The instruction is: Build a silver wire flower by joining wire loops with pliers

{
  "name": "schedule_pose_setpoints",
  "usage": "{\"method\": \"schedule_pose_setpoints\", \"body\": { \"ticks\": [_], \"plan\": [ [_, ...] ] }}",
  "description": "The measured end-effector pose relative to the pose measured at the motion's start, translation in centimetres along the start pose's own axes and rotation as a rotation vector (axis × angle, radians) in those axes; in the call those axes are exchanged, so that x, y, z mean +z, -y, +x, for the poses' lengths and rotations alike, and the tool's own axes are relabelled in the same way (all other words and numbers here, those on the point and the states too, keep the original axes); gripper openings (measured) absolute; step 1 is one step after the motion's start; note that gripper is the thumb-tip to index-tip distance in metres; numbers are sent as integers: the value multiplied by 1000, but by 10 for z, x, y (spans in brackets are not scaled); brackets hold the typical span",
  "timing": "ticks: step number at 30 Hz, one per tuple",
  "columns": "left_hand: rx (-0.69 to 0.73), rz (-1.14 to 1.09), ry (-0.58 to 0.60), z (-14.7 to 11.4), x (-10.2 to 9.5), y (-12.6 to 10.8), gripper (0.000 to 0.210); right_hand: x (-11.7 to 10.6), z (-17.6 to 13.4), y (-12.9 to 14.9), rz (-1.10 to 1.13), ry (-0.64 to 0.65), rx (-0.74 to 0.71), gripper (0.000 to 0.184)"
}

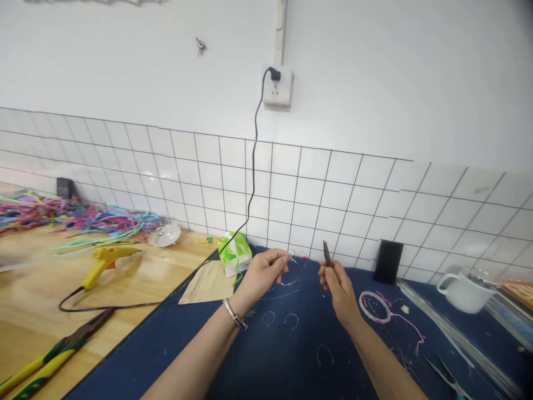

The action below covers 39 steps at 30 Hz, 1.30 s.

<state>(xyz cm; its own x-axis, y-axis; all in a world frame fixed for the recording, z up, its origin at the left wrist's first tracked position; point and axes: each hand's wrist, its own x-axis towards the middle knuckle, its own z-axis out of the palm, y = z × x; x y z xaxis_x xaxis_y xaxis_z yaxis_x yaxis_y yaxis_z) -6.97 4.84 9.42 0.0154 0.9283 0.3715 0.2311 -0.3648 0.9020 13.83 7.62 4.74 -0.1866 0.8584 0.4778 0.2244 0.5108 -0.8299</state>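
Note:
My left hand (264,273), with a silver bracelet at the wrist, pinches a thin curved wire (295,258) between thumb and fingertips. A small pink spot, perhaps a bead, shows near the wire's far end. To the right, my right hand (339,288) is closed around small pliers (327,254), their dark narrow jaws pointing up and the handles hidden in my palm. The pliers and the wire are apart. Below the hands, bent wire pieces (291,320) lie on the dark blue mat (266,366).
On the right are a round white ring (375,306) with pink cord, straight wires (453,328), scissors (449,380) and a white mug (468,291). To the left lie a yellow glue gun (106,261), large pliers (58,353), a tissue pack (234,253) and coloured pipe cleaners (95,219).

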Motion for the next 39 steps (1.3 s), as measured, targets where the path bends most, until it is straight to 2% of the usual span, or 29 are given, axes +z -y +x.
{"method": "schedule_pose_setpoints", "body": {
  "ticks": [1,6,9,11,14,15,17,20,22,32,39],
  "plan": [
    [1,1,2,0,0,0,23,-6,-1,5,-81,9,-58,29],
    [22,8,33,-4,4,-5,22,-27,-3,14,-598,49,-543,31],
    [22,13,49,-6,6,-9,21,-28,-3,14,-728,45,-648,33],
    [16,-15,44,-7,8,-11,22,-28,-3,14,-688,-32,-628,31],
    [16,-124,36,-7,11,-12,25,-30,-1,12,-526,-178,-451,24],
    [16,-165,46,-7,12,-12,25,-31,0,12,-487,-177,-386,21],
    [11,-226,92,-8,13,-12,24,-32,2,11,-460,-72,-325,19],
    [-11,-251,170,-8,14,-11,22,-29,4,10,-464,138,-374,19],
    [-19,-241,197,-8,13,-11,22,-26,4,9,-443,185,-395,20],
    [-27,-260,224,-6,12,-7,24,-29,4,9,-346,153,-419,18],
    [-28,-149,272,-9,13,-9,26,-27,2,5,-377,82,-427,19]
  ]
}}
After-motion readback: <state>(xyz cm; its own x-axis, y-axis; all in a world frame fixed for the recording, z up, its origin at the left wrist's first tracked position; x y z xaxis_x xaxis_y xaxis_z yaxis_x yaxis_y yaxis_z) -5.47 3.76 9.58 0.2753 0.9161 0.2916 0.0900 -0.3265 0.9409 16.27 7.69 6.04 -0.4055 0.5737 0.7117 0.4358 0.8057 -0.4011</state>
